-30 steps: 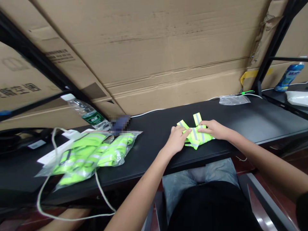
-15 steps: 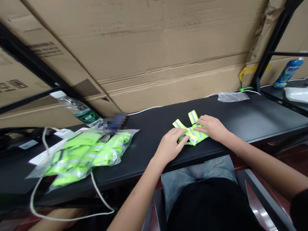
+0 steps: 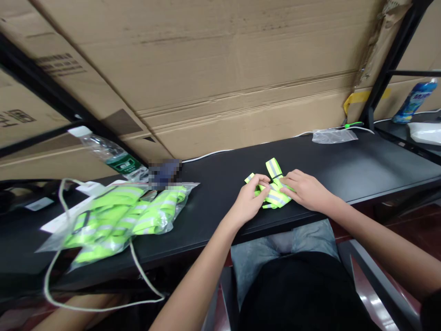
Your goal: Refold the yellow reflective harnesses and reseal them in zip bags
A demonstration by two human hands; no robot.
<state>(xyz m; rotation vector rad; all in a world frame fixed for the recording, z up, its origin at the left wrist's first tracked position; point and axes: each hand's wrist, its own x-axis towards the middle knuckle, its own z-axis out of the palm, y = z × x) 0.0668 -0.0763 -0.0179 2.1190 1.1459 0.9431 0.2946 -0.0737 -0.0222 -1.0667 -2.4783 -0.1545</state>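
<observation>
A fluorescent yellow reflective safety vest [image 3: 275, 197], folded into a small bundle with grey reflective stripes, lies on the black table [image 3: 330, 161]. One strap end sticks out toward the far side. My left hand [image 3: 250, 195] curls over its left part, fingers gripping the fabric. My right hand [image 3: 305, 189] presses in from the right, fingertips pinching the bundle. Much of the vest's middle is hidden under my fingers.
To the left lies a clear plastic bag [image 3: 117, 220] of folded yellow vests, with a white cord [image 3: 58, 276] looping off the table edge. Behind it are a water bottle [image 3: 106, 154] and a blurred object [image 3: 164, 174]. Cardboard sheets fill the back.
The vest has been gathered into a tighter bundle, and its strap now stands more upright. My hands have closed in toward each other on it.
</observation>
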